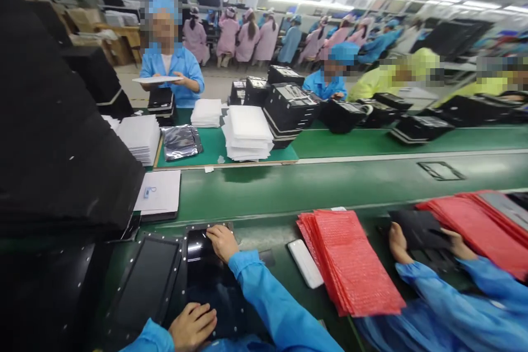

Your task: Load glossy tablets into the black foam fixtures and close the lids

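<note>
A glossy black panel (202, 280) lies on the green bench right in front of me. My right hand (221, 242) rests on its far edge with the fingers curled over the rim. My left hand (193, 325) lies on its near edge, fingers bent and pressed down. Left of it sits a black frame with white dots along its border (144, 286). A tall stack of black sheets (49, 137) rises at the left.
A stack of red bubble bags (350, 258) and a white bar (305, 263) lie to my right. A neighbour in blue sleeves (429, 280) handles a black part beside more red bags. Across the green conveyor (330, 181), white foam stacks, black boxes and several workers.
</note>
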`<state>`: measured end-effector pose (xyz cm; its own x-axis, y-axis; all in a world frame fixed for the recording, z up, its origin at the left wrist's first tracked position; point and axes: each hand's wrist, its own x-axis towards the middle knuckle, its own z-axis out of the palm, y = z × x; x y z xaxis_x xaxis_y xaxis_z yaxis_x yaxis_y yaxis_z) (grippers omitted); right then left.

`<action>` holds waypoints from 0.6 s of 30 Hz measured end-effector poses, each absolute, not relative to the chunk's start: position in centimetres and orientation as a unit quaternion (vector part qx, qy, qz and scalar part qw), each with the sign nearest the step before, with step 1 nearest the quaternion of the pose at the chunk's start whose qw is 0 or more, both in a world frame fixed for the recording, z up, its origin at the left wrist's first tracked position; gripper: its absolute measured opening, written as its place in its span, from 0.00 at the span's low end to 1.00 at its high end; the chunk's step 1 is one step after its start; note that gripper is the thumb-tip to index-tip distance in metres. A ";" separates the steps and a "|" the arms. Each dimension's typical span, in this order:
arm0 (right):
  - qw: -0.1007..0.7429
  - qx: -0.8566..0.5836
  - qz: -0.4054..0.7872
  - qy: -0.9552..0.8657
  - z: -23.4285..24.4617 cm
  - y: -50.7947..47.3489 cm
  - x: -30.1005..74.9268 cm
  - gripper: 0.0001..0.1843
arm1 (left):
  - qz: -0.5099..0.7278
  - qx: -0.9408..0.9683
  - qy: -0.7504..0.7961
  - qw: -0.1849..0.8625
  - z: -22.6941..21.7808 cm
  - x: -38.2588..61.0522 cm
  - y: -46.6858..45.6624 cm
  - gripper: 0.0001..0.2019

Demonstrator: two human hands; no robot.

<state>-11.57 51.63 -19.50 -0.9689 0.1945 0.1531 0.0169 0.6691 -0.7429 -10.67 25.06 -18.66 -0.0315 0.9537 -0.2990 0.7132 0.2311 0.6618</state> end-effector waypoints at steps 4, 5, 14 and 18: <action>0.080 -0.074 0.349 -0.931 -19.3 51.2 -12.3 0.17 | 0.175 0.607 0.637 0.441 -17.8 -11.8 26.6 0.29; 0.072 -0.089 0.342 -0.933 -18.8 51.1 -12.4 0.16 | 0.176 0.604 0.646 0.432 -17.3 -11.8 26.9 0.29; 0.100 -0.389 0.401 -0.823 -13.8 45.5 -7.8 0.29 | 0.239 0.520 0.758 0.312 -14.1 -13.9 25.2 0.26; 0.112 -0.523 0.441 -0.720 -15.6 41.8 -0.3 0.29 | 0.274 0.310 0.828 0.380 -15.6 -15.4 23.1 0.38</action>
<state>-0.35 41.85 -15.60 -0.4271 0.8529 -0.3003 0.6551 0.0630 -0.7529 -15.39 23.12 -15.64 -0.5193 0.7203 -0.4599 0.3043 0.6588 0.6881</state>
